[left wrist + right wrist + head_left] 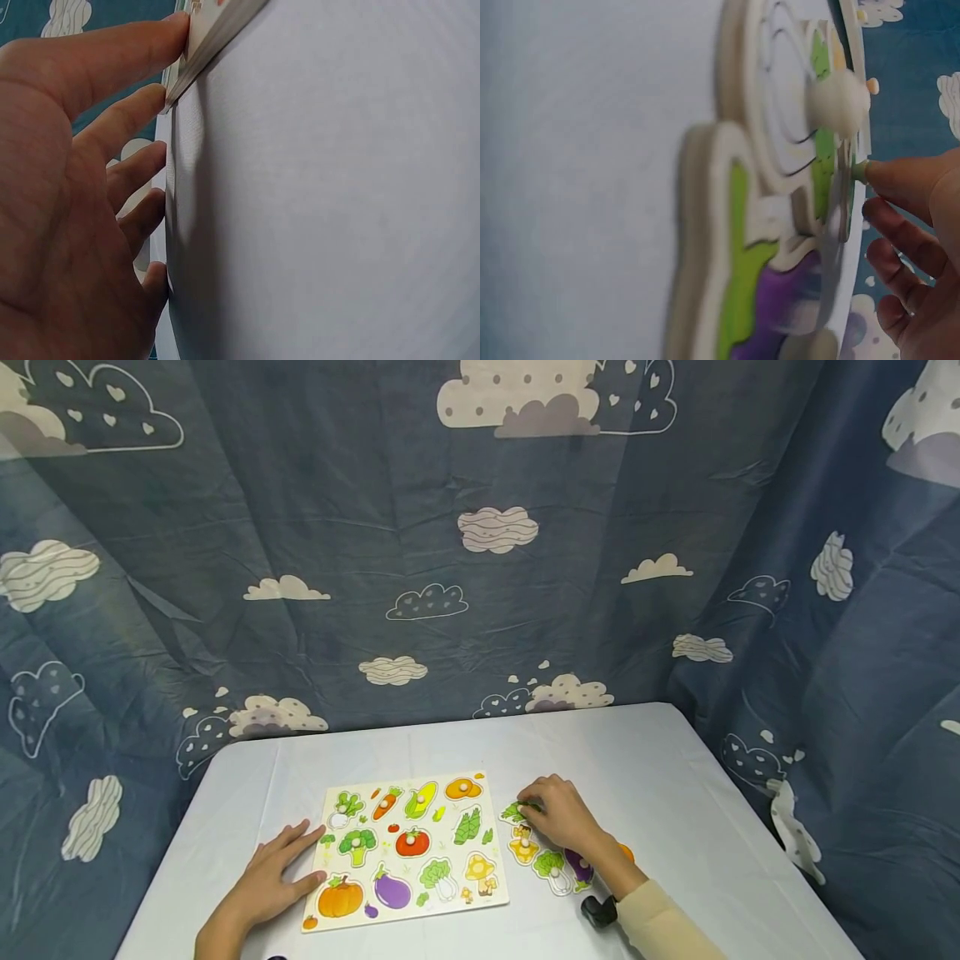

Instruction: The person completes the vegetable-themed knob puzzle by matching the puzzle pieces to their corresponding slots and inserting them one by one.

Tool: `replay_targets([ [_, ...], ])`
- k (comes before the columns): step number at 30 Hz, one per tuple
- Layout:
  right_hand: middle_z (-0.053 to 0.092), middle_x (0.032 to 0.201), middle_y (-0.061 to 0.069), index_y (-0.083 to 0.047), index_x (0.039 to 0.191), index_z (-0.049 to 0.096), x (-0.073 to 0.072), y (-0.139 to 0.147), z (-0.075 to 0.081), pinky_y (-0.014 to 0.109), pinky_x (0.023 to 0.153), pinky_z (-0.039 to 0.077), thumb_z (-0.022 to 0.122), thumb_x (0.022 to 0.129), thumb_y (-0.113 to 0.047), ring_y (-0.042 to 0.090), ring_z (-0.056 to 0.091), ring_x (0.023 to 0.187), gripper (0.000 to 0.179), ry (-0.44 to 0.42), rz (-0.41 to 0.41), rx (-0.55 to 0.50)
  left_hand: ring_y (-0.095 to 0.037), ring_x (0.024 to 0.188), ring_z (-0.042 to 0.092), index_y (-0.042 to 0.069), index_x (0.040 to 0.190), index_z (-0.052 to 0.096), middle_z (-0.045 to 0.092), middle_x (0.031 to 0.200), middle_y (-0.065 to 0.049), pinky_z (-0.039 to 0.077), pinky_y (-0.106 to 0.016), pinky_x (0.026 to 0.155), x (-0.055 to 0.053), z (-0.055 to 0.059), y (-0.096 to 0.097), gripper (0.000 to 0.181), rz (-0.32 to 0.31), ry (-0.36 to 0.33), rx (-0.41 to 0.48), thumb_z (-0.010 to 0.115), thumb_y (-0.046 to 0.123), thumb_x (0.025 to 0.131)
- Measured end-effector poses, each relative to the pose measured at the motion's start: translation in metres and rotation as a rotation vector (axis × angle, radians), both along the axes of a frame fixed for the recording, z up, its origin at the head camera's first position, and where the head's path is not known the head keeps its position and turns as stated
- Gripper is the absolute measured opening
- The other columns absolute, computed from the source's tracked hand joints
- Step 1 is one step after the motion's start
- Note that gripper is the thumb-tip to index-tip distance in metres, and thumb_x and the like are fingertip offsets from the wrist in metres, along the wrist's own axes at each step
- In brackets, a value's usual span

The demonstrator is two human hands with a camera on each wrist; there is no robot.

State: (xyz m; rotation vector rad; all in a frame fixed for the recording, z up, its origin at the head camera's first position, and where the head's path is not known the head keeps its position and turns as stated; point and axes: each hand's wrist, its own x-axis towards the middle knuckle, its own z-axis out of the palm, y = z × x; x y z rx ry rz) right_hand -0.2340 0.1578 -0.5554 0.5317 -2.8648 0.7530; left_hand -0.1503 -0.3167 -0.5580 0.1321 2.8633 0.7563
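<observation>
- Puzzle board (408, 847) lies flat on the worktop (660, 760), printed with vegetable shapes; whether each recess is filled cannot be told.
- Left hand (273, 877) rests flat, fingers straight, touching the board's left edge and steadying it.
- Right hand (558, 814) sits over the loose pieces (543, 852) just right of the board, fingertips curled onto the peg of a green piece (516, 811).
- Step in hand, as judged: picking up one loose piece.
- Next move calls for a firm pinch on the peg, a lift clear of neighbouring pieces, then matching its outline to a recess.
</observation>
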Motion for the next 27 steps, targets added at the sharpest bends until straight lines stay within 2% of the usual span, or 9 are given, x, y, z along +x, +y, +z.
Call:
replay_targets([
  [8, 0.075, 0.099, -0.008, -0.018, 0.103, 0.081, 0.0018, 0.0022, -0.0024, 0.038, 0.091, 0.049, 0.08, 0.091, -0.019, 0.011, 0.061, 0.093, 0.013, -0.046, 0.015, -0.003, -0.052, 0.152, 0.026, 0.02, 0.153, 0.052, 0.038, 0.164, -0.02, 0.01, -0.078, 0.12, 0.0013, 0.0003, -0.0006, 0.078, -0.002, 0.016, 0.013, 0.075, 0.054, 0.086],
  [14, 0.075, 0.1, -0.009, -0.019, 0.109, 0.08, 0.0017, 0.0048, -0.0047, 0.036, 0.086, 0.053, 0.078, 0.092, -0.015, 0.009, 0.063, 0.092, 0.018, -0.017, 0.066, 0.015, -0.053, 0.151, 0.027, 0.018, 0.152, 0.053, 0.039, 0.163, -0.021, 0.011, -0.078, 0.119, 0.0027, 0.0017, -0.0001, 0.078, -0.003, 0.035, 0.024, 0.075, 0.053, 0.086],
  [20, 0.074, 0.103, -0.009, -0.02, 0.111, 0.08, 0.0009, 0.0069, -0.0041, 0.036, 0.087, 0.054, 0.075, 0.093, -0.012, 0.01, 0.065, 0.095, 0.02, -0.03, 0.107, 0.01, -0.052, 0.151, 0.027, 0.019, 0.151, 0.053, 0.04, 0.163, -0.02, 0.011, -0.078, 0.12, 0.0018, 0.0009, 0.0001, 0.077, -0.005, 0.041, 0.02, 0.075, 0.054, 0.086],
  [27, 0.075, 0.107, -0.005, -0.017, 0.11, 0.08, -0.0013, 0.0078, -0.0039, 0.035, 0.086, 0.054, 0.076, 0.093, -0.013, 0.01, 0.064, 0.095, 0.018, -0.04, 0.102, -0.004, -0.052, 0.152, 0.026, 0.019, 0.151, 0.054, 0.039, 0.163, -0.02, 0.011, -0.077, 0.121, 0.0021, 0.0007, -0.0001, 0.077, 0.0, 0.038, 0.034, 0.076, 0.052, 0.086],
])
